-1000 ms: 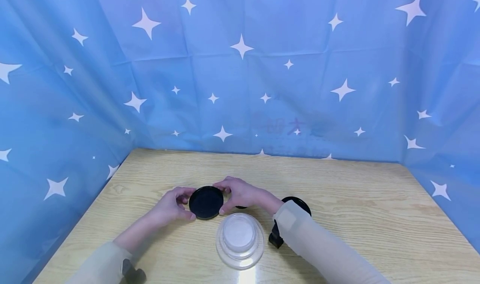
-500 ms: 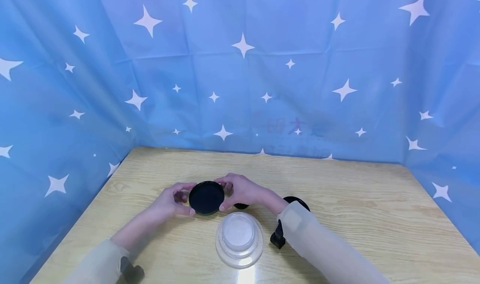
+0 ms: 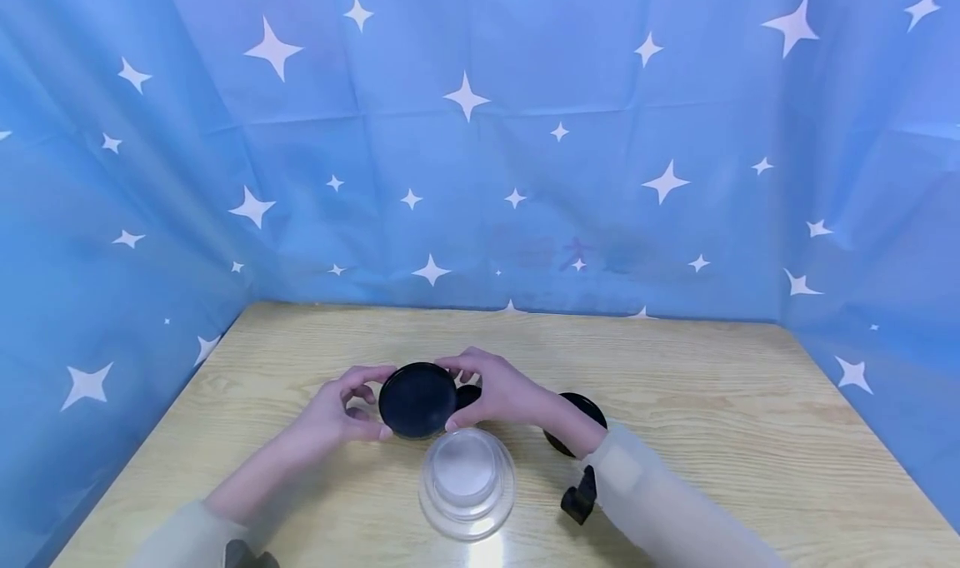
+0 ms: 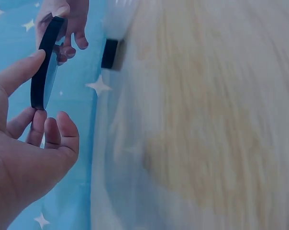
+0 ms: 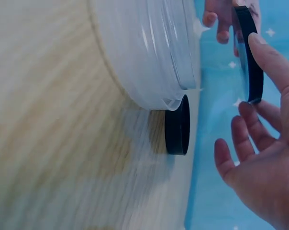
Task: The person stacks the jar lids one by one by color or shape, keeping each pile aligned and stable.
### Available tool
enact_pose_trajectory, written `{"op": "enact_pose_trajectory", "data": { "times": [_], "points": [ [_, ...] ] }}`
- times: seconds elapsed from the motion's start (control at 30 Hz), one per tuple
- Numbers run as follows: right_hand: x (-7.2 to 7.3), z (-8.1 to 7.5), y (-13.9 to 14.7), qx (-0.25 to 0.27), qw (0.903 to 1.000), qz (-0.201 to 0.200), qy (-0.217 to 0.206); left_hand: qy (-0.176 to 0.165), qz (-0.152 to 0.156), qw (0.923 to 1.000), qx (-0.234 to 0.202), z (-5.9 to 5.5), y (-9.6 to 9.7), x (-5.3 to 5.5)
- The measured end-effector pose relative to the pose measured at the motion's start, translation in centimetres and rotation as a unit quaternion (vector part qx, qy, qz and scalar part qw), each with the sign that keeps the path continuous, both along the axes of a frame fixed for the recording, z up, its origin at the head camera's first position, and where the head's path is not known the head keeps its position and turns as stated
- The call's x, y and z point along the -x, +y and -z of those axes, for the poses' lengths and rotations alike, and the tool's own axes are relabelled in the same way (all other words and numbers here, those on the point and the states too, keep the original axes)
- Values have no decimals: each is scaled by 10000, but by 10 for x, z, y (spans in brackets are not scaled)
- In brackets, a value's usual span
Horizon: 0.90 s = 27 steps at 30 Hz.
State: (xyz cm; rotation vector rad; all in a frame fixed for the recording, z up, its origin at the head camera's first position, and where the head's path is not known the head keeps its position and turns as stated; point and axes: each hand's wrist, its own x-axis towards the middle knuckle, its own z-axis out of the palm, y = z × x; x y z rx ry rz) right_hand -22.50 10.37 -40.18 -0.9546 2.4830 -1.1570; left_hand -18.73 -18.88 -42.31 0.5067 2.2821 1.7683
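Observation:
A round black lid (image 3: 417, 400) is held up off the table between both hands. My left hand (image 3: 341, 406) pinches its left edge between thumb and fingers, while my right hand (image 3: 498, 391) does the same at the right edge. In the left wrist view the lid (image 4: 44, 62) appears edge-on, thumb on one side of the rim and fingertips on the other. Just in front of the hands stand clear plastic containers (image 3: 465, 476), apparently stacked. Partly hidden behind the right hand is a smaller black lid (image 3: 468, 396).
Another black lid (image 3: 588, 407) lies on the wooden table (image 3: 697, 435) under the right forearm, partly covered by it. A blue star-patterned curtain (image 3: 465, 168) encloses the back and sides. Small black devices (image 3: 579, 501) are strapped at the wrists.
Both hands have raised the black lid, bringing more of the smaller lid behind it into sight. The head view has shifted slightly. Both hands keep their hold.

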Motion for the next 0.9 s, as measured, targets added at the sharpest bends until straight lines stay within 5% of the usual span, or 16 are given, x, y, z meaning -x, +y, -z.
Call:
{"op": "enact_pose_trajectory", "data": {
  "times": [0.43, 0.9],
  "points": [
    [-43, -6, 39, 329, 9989, 329, 15, 381, 393, 9985, 69, -12, 37, -22],
    [-90, -3, 80, 415, 9944, 565, 795, 373, 716, 9967, -20, -17, 79, -54]
  ]
}}
